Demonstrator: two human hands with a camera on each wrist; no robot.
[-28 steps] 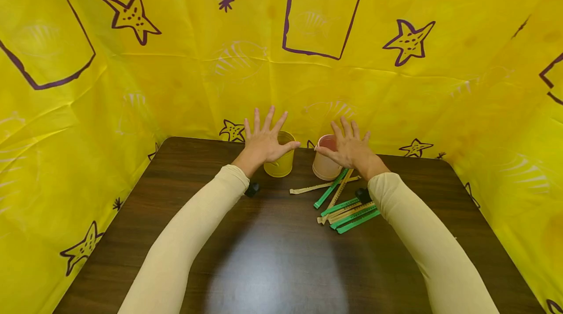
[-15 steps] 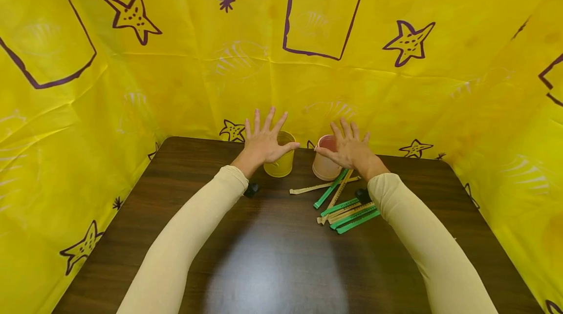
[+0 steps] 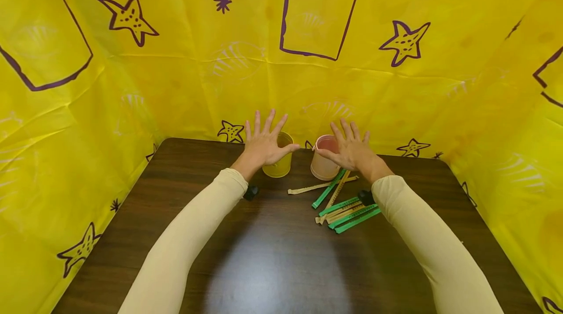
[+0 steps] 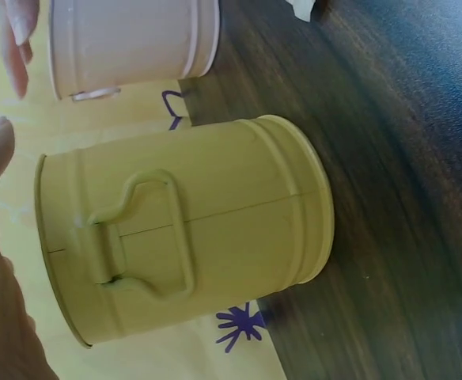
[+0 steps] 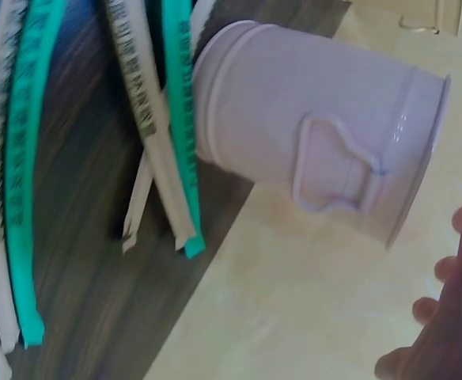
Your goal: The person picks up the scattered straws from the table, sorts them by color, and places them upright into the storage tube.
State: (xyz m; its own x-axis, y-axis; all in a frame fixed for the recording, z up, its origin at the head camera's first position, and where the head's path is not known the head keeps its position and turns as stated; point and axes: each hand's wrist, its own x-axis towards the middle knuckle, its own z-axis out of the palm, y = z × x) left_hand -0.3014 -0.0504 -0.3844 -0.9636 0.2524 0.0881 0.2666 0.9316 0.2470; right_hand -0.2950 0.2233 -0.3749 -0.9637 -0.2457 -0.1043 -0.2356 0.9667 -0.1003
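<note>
My left hand (image 3: 266, 148) is held in the air with its fingers spread, beside and partly in front of a small yellow metal bucket (image 3: 278, 168). The left wrist view shows that bucket (image 4: 223, 237) with its side handle, and the hand apart from it. Likewise spread, my right hand (image 3: 354, 152) hovers by a pale pink bucket (image 3: 323, 166) and hides part of its rim. In the right wrist view the pink bucket (image 5: 270, 111) stands clear of the fingers. Neither hand holds anything. Both buckets stand upright near the table's back edge.
Several thin paper-wrapped sticks, green (image 3: 326, 192) and tan (image 3: 308, 189), lie loosely crossed in front of the pink bucket, partly under the right wrist. The dark wooden table (image 3: 272, 255) is enclosed by yellow cloth (image 3: 184, 94) with purple drawings.
The head view has shifted slightly. Both hands keep the same spread pose, with the right wrist a touch farther right. Buckets and sticks stay where they were.
</note>
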